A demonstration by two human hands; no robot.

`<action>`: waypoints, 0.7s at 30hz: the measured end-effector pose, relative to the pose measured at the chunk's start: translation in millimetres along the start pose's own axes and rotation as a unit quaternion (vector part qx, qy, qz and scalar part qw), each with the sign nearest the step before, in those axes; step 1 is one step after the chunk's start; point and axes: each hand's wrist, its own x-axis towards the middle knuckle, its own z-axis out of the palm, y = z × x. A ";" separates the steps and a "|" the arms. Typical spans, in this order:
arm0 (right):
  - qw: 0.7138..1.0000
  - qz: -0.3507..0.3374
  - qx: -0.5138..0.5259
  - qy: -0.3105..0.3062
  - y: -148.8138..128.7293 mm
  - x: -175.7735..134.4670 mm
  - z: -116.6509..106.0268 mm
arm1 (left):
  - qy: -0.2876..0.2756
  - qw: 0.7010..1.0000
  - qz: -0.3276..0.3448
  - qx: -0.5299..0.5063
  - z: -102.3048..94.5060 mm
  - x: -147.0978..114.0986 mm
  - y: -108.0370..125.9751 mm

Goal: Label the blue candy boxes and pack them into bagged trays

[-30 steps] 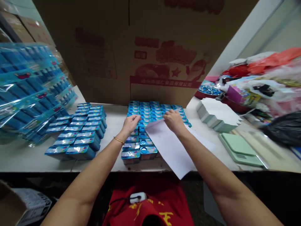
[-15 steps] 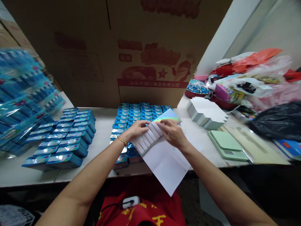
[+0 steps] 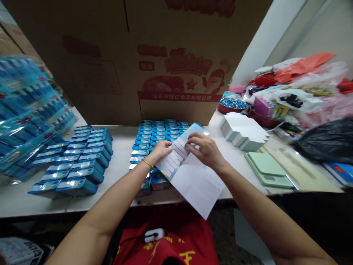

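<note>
Over the front of the table hangs white paper, and just beyond it the strip sheet slants above the blue tins. The left hand pinches its left edge; the right hand bunches at the strips, though whether it grips one, I can't tell. Peeling looks like the step; next calls for a fine pinch, sheet steady. Behind, the carton towers.

Your view is dim, the carton shadowed at upper centre, the label sheet glinting rainbow mid-frame, edges stretched.
</note>
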 end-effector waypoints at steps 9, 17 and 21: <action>0.890 0.251 0.380 0.021 -60.6 66.0 27.9 | 0.187 0.939 -0.043 -0.285 -43.0 -35.7 -13.5; 0.781 0.381 0.495 0.000 -98.2 88.8 100.2 | 0.224 0.903 -0.055 -0.363 -101.6 -78.8 -23.9; 0.782 0.422 0.459 0.011 -105.6 97.7 137.7 | 0.262 0.909 -0.058 -0.320 -124.9 -64.2 -46.4</action>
